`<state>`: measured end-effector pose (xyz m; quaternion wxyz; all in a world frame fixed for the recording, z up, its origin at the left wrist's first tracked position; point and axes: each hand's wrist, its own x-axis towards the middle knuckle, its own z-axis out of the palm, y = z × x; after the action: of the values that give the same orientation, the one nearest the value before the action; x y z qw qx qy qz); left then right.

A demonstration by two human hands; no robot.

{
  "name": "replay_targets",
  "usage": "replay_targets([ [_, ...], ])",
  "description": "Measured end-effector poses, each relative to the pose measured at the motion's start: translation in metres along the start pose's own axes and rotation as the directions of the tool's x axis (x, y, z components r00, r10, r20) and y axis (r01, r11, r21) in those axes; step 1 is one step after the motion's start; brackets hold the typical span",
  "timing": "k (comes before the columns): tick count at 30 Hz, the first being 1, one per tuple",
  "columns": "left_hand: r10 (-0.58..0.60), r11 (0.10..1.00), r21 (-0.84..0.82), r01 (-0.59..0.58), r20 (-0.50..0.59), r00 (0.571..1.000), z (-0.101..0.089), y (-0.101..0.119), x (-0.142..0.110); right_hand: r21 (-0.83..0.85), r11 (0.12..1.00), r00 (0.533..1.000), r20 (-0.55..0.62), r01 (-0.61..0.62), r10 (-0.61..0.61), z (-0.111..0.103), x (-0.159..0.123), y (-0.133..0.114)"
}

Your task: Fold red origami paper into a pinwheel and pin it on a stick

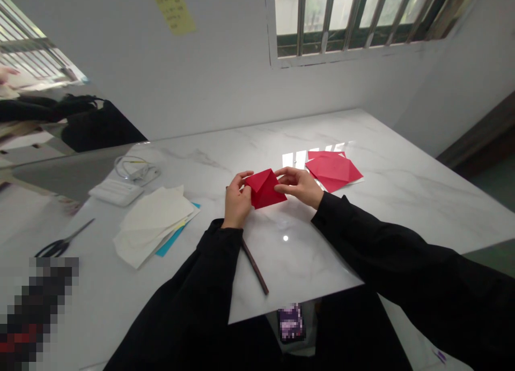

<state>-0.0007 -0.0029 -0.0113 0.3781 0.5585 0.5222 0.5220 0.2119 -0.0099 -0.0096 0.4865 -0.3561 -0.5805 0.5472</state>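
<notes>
A small red paper envelope [270, 195], its flap folded to a point, is held just above the marble-patterned table [193, 285]. My left hand [238, 202] grips its left edge between thumb and fingers. At the right edge, my right hand [300, 185] pinches the paper with thumb and fingertips. Below my left hand lies a thin dark brown stick [256, 268], its upper part hidden by my hand and sleeve. More red paper pieces [335, 170] lie flat in a stack beyond my right hand.
Cream paper sheets [155, 218] overlap a blue sheet [173, 242] to the left. Scissors [60, 246] lie farther left, near a white box-like device [116, 191] and a coiled cable [137, 168]. A yellow note [175, 12] sticks to the wall below a barred window's height.
</notes>
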Motion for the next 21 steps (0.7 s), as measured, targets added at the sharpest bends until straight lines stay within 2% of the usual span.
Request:
replay_targets([
  [4, 0.08, 0.983, 0.167, -0.071, -0.047, 0.996, -0.002, 0.006, -0.004, -0.066, 0.997, 0.999, 0.026, 0.049, -0.048, 0.007, -0.005, -0.006],
  [8, 0.185, 0.942, 0.287, -0.173, -0.015, 0.983, -0.001, 0.013, -0.008, -0.027, 0.999, 0.999, 0.018, 0.042, -0.042, 0.008, -0.006, -0.006],
  [12, 0.166, 0.965, 0.213, -0.155, -0.034, 0.986, -0.001, 0.013, -0.007, 0.059, 0.998, 0.995, -0.101, 0.01, -0.004, 0.004, -0.001, 0.002],
  [16, 0.135, 0.987, 0.094, -0.128, -0.062, 0.989, -0.002, 0.01, -0.004, 0.055, 0.998, 0.976, -0.217, -0.014, 0.026, 0.0, 0.002, 0.009],
  [18, 0.098, 0.995, 0.009, -0.098, -0.044, 0.994, -0.002, 0.009, -0.003, -0.015, 1.0, 0.964, -0.266, -0.02, 0.015, -0.002, 0.001, 0.011],
  [21, 0.085, 0.995, -0.048, -0.086, -0.028, 0.996, -0.002, 0.01, -0.003, -0.22, 0.975, 0.955, -0.286, 0.02, -0.084, -0.003, -0.001, 0.011],
])
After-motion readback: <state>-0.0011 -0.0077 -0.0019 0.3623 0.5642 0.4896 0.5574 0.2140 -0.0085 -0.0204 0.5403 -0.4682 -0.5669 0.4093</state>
